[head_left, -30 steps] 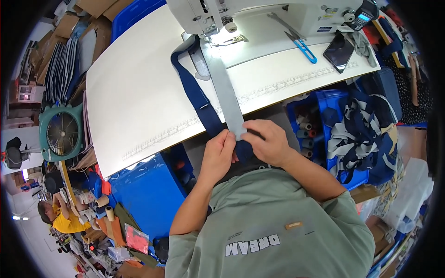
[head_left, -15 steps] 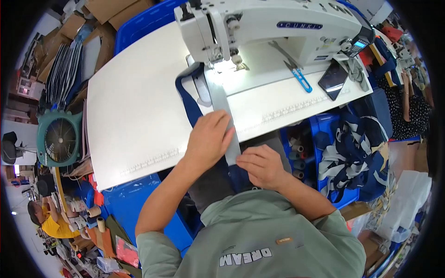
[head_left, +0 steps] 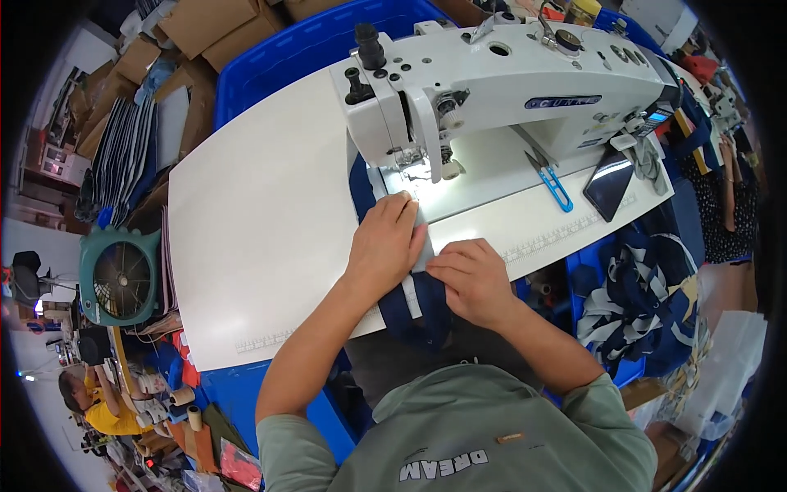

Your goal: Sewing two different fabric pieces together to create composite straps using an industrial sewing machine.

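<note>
A grey and navy fabric strip [head_left: 434, 302] runs from the sewing machine's [head_left: 492, 107] lit needle area toward my body, its navy end looping over the table's front edge. My left hand [head_left: 384, 244] lies flat on the strip just in front of the presser foot, fingers stretched toward the needle and thumb apart. Farther back along the strip, at its right edge, my right hand [head_left: 474, 279] pinches the fabric between thumb and curled fingers. More navy fabric [head_left: 361, 187] shows left of the needle. My left hand covers part of the strip.
Blue-handled thread snips [head_left: 557, 187], a tweezers-like metal tool and a dark phone [head_left: 609, 184] lie right on the white table [head_left: 254, 221]. A blue bin of fabric scraps [head_left: 635, 303] stands below right. A green fan [head_left: 121, 275] is at left; a person in yellow sits beyond.
My view has shifted, so the machine sits lower and further right. Both hands are nearer the machine along the strip. A navy loop now hangs between them and my body.
</note>
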The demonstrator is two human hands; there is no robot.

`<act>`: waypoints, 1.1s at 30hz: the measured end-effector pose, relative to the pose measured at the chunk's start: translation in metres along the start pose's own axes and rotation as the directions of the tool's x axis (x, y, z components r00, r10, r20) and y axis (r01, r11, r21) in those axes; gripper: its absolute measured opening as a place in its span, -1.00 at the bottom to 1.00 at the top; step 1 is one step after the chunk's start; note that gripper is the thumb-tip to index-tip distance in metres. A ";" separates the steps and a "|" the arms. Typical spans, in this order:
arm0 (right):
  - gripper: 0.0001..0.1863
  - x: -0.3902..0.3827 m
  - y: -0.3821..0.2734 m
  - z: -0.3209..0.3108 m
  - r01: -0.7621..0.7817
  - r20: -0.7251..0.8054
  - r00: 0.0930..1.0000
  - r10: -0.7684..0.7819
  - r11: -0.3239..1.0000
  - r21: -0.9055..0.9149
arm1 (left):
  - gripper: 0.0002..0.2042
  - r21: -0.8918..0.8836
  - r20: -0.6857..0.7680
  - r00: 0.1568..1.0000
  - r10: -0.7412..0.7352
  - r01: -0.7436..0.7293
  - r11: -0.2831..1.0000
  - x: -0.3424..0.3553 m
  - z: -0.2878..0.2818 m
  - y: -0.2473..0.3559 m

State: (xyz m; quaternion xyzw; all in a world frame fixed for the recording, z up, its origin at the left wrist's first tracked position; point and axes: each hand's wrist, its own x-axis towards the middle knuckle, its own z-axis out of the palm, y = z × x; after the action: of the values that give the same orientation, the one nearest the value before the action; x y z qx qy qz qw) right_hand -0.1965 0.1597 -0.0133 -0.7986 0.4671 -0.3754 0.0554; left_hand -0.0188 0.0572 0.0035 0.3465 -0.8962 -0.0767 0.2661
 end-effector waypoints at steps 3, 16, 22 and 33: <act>-0.65 0.012 0.010 0.002 -0.037 0.025 0.999 0.039 0.998 -0.054 | -0.74 -0.160 0.044 0.992 -0.116 0.121 0.980 -0.002 -0.006 -0.008; -0.65 0.013 0.012 0.003 -0.009 0.028 1.000 0.014 0.984 -0.180 | -0.75 -0.127 -0.028 0.998 0.057 -0.061 0.990 -0.014 0.001 -0.010; -0.64 0.019 0.013 0.008 -0.024 0.038 0.999 0.030 0.987 -0.157 | -0.72 -0.044 -0.084 0.996 0.034 -0.038 0.998 -0.008 0.003 -0.020; -0.70 0.043 0.032 0.013 -0.045 -0.004 0.999 0.045 0.986 -0.162 | -0.79 -0.027 -0.109 0.994 -0.013 0.011 1.000 0.023 0.007 -0.050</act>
State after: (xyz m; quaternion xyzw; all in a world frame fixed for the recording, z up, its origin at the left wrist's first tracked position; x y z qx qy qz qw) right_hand -0.1980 0.1047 -0.0133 -0.7896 0.5141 -0.3349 -0.0014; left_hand -0.0080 0.0042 -0.0085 0.3520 -0.8771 -0.0711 0.3189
